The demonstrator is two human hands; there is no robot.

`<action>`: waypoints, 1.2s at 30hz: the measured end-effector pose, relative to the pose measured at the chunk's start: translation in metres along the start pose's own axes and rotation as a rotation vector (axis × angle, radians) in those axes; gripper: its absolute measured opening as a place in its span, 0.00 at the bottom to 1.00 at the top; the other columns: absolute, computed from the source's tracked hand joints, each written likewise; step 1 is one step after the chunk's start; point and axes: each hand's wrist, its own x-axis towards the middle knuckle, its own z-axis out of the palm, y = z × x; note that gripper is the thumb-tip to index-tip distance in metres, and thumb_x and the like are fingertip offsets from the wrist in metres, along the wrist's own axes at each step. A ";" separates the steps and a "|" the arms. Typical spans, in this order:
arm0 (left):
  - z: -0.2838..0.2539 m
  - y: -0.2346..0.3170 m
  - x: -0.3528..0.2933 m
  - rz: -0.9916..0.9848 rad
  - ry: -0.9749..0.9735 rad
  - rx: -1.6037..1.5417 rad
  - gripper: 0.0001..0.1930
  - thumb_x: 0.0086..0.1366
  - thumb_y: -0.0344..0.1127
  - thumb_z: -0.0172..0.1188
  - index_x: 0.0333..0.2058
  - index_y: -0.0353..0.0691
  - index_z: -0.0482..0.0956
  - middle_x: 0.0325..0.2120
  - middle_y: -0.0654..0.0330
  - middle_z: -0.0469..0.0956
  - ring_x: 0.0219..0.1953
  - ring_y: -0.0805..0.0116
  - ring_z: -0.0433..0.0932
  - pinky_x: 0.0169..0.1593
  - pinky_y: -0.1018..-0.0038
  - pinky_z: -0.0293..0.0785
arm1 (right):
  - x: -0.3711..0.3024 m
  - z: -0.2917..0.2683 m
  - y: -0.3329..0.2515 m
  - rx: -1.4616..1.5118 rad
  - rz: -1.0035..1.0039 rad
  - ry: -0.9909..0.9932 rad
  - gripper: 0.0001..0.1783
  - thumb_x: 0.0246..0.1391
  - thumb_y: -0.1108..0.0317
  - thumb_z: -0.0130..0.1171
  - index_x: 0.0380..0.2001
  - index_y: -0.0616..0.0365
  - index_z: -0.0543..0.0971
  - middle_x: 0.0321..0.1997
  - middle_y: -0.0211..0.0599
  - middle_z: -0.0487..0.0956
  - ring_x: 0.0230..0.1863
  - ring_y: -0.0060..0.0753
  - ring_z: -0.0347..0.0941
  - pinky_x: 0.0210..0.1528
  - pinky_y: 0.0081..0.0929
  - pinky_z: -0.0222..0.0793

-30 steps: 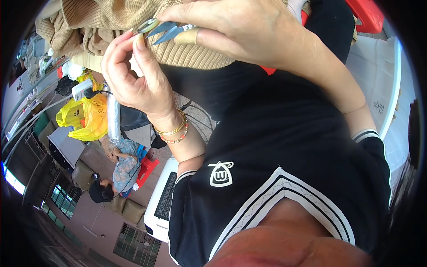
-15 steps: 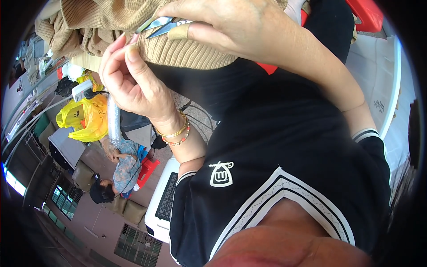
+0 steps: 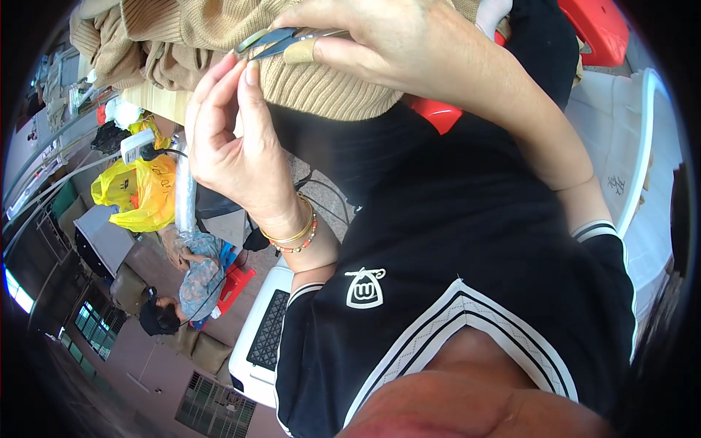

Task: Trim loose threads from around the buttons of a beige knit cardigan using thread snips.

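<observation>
A tan ribbed knit garment (image 3: 321, 89) lies bunched over my lap at the top. My right hand (image 3: 394, 47) is closed around small thread snips (image 3: 276, 48), their blades pointing left and slightly apart above the knit. A tan cover wraps the right thumb tip. Just by the blade tips, my left hand (image 3: 237, 146) has its thumb and fingertips pinched together at the garment. What lies between them is too small to make out. A gold bangle and a beaded bracelet circle the left wrist.
Yellow plastic bags (image 3: 146, 193) and a white device with a cable (image 3: 137, 146) are at left. Beyond them sits another person (image 3: 197, 285) in a patterned top. A white box (image 3: 255, 339) stands near my left elbow; a translucent tub (image 3: 621, 160) is at right, below a red stool (image 3: 595, 33).
My left hand has moved up and right, with its fingers straighter. The snips have shifted slightly right, and their blades are closer together. The garment has shifted slightly right in view.
</observation>
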 end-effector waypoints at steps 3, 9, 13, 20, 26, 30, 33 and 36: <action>0.002 -0.006 0.000 0.024 0.012 -0.025 0.05 0.62 0.24 0.66 0.37 0.30 0.83 0.41 0.54 0.82 0.38 0.70 0.81 0.42 0.77 0.78 | 0.004 -0.003 -0.002 -0.022 0.041 -0.063 0.10 0.55 0.67 0.61 0.34 0.64 0.78 0.35 0.46 0.77 0.37 0.50 0.77 0.39 0.39 0.73; 0.003 -0.005 -0.001 0.122 0.042 0.065 0.03 0.64 0.24 0.64 0.36 0.32 0.80 0.40 0.55 0.79 0.40 0.68 0.79 0.42 0.76 0.78 | 0.007 -0.005 -0.021 -0.310 -0.004 -0.092 0.11 0.55 0.65 0.61 0.34 0.63 0.78 0.34 0.47 0.77 0.37 0.51 0.77 0.39 0.39 0.73; 0.006 -0.005 -0.001 0.168 0.064 0.101 0.04 0.64 0.24 0.63 0.36 0.32 0.79 0.40 0.55 0.78 0.40 0.67 0.78 0.42 0.75 0.78 | 0.006 -0.005 -0.015 -0.181 0.046 -0.064 0.10 0.55 0.66 0.61 0.35 0.63 0.77 0.34 0.47 0.77 0.37 0.51 0.77 0.38 0.39 0.73; 0.006 -0.007 -0.001 0.192 0.064 0.105 0.04 0.65 0.25 0.63 0.36 0.32 0.79 0.40 0.54 0.78 0.40 0.67 0.78 0.40 0.76 0.77 | 0.009 -0.005 -0.020 -0.318 0.041 -0.140 0.10 0.54 0.66 0.61 0.34 0.62 0.77 0.35 0.45 0.77 0.37 0.47 0.78 0.38 0.37 0.74; 0.007 -0.006 -0.001 0.081 0.080 -0.015 0.04 0.65 0.25 0.63 0.36 0.32 0.79 0.39 0.54 0.78 0.39 0.67 0.78 0.39 0.76 0.77 | 0.009 -0.002 -0.018 -0.275 0.011 -0.064 0.10 0.53 0.66 0.62 0.34 0.62 0.78 0.36 0.43 0.78 0.38 0.45 0.79 0.38 0.36 0.74; 0.007 -0.006 -0.001 0.233 0.084 0.112 0.04 0.64 0.25 0.63 0.36 0.32 0.78 0.39 0.54 0.78 0.39 0.66 0.78 0.38 0.76 0.77 | 0.009 -0.003 -0.021 -0.286 0.080 -0.102 0.10 0.53 0.66 0.62 0.34 0.63 0.78 0.35 0.43 0.78 0.38 0.45 0.79 0.38 0.36 0.73; 0.007 0.000 -0.004 0.252 0.066 0.179 0.04 0.64 0.25 0.63 0.36 0.33 0.78 0.39 0.53 0.78 0.39 0.64 0.78 0.39 0.75 0.77 | 0.009 -0.004 -0.023 -0.324 0.078 -0.120 0.10 0.52 0.67 0.62 0.33 0.63 0.78 0.35 0.43 0.77 0.37 0.45 0.79 0.37 0.35 0.73; 0.009 0.000 -0.005 0.253 0.076 0.190 0.04 0.64 0.25 0.63 0.36 0.33 0.78 0.38 0.53 0.78 0.39 0.62 0.78 0.41 0.72 0.77 | 0.009 -0.004 -0.025 -0.330 0.046 -0.098 0.09 0.51 0.69 0.60 0.32 0.63 0.78 0.34 0.43 0.77 0.36 0.44 0.79 0.36 0.33 0.73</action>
